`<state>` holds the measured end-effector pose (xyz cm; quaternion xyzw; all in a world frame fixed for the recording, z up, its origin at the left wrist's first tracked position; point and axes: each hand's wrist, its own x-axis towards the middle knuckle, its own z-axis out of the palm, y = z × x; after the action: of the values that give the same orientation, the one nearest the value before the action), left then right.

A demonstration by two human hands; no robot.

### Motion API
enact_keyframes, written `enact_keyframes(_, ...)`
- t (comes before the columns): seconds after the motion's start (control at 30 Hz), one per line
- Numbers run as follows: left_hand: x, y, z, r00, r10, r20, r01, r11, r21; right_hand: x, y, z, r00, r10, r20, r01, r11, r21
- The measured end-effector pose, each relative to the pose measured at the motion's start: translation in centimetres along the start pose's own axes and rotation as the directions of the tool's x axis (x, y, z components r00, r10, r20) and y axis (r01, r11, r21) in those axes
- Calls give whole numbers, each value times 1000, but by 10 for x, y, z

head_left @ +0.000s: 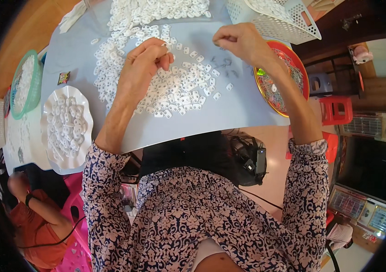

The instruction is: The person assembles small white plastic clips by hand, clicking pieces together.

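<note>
The left hand is being held narrow, fingers curled, over loose white two-holed pieces spread on the desk, probably so that single ones are being kept within reach. The right hand is being held in a pinch above the desk; what, if anything, is being gripped by either cannot be told. Small dark bits are being kept just below it, seemingly for handiness. Farther right, thin tangled bits are being contained by a red bowl; leftward, white pieces are being gathered apart on a scalloped plate.
</note>
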<state>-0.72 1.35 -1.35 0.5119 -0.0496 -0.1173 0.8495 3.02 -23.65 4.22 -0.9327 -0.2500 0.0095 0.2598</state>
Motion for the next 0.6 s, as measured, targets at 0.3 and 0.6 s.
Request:
enact_keyframes(0.3,-1,-3,1,1000,-2,16,1,999,38,-7,12,19,994,-98,43,105,972,-210)
enact_keyframes(0.6,-4,-1,2,1000,7,2,-8,992,124,-10,4,19,977,-194,86,206,961,-184)
